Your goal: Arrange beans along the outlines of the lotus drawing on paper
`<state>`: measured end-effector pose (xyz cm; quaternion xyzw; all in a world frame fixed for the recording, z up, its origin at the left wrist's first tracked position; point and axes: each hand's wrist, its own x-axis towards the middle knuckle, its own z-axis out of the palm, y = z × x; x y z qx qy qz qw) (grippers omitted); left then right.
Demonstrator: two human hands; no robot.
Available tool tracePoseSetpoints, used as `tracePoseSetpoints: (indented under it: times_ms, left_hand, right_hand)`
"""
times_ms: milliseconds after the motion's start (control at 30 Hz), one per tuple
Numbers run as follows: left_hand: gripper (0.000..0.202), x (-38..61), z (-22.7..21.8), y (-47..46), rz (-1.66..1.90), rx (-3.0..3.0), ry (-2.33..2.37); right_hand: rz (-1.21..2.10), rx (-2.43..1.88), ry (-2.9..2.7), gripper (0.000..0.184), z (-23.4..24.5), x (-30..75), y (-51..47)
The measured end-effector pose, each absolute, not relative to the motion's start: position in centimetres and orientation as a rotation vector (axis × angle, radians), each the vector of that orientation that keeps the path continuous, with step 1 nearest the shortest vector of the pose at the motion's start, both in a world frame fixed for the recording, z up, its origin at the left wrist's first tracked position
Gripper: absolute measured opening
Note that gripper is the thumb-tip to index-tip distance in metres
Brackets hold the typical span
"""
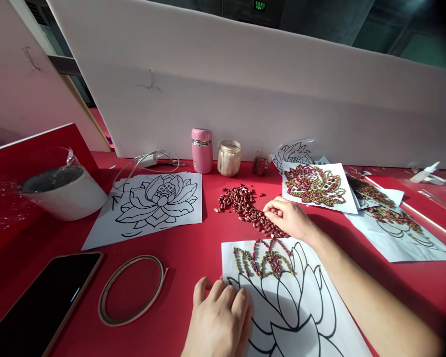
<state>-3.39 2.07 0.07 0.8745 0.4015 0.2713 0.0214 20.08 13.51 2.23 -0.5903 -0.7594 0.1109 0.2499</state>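
Observation:
A lotus line drawing on white paper (297, 297) lies in front of me, with red and green beans set along several petal outlines (271, 263) at its top. My left hand (219, 315) rests on the paper's left edge, its fingers bent and drawn together; whatever is under them is hidden. Just beyond the sheet, my right hand (290, 218) is at the right side of a pile of dark red beans (245, 206). Its fingers are curled in a pinch, and I cannot see what is between the tips.
Left are a stack of lotus drawings (159, 203), a tape roll (104, 302), a phone (40, 302) and a white container (72, 196). Behind the beans stand a pink flask (202, 151), a jar (229, 158) and a bag of red beans (261, 163). A bean-covered lotus picture (314, 186) lies right.

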Motion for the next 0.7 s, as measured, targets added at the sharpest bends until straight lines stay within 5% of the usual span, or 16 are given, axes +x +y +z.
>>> tracePoseSetpoints:
  times_ms: [200, 700]
  left_hand:
    - [0.017, -2.6, -2.0, 1.9, 1.079, 2.635, 1.352]
    - [0.016, -2.6, -2.1, 1.8, 1.048, 2.574, 1.295]
  right_hand:
    - [0.284, -1.72, -2.142, 0.012, 2.0, 19.2, 13.6]
    - [0.281, -1.841, -2.208, 0.011, 2.8, 18.0, 14.5]
